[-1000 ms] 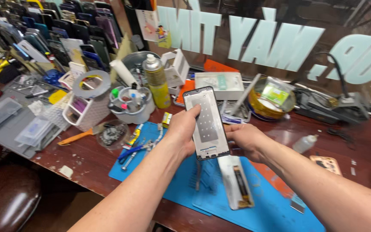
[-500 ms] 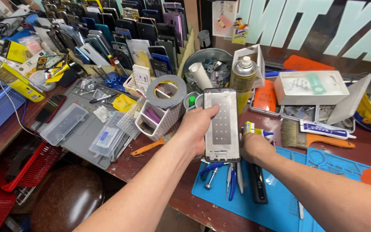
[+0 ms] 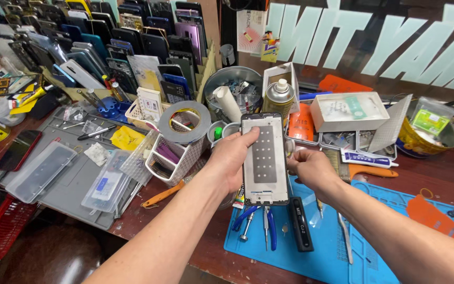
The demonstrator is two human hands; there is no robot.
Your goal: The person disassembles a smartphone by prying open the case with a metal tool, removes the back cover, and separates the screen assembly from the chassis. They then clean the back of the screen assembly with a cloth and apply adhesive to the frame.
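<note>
upright, phone frame (image 3: pixel 264 158) gripped by left hand (image 3: pixel 232 160); right hand (image 3: pixel 311 169) beside.

The phone frame (image 3: pixel 264 159) has swung from over the blue mat (image 3: pixel 374 247) toward the tape roll (image 3: pixel 185 122).

One head-worn camera looks down, close, over the cluttered workbench (image 3: pixel 195 247).

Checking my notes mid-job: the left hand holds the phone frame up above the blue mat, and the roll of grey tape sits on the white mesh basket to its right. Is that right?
Not quite. The head view shows the roll of grey tape on the white mesh basket to the left of the phone frame, not its right. The rest stands: the left hand holds the frame up above the blue mat.
</note>
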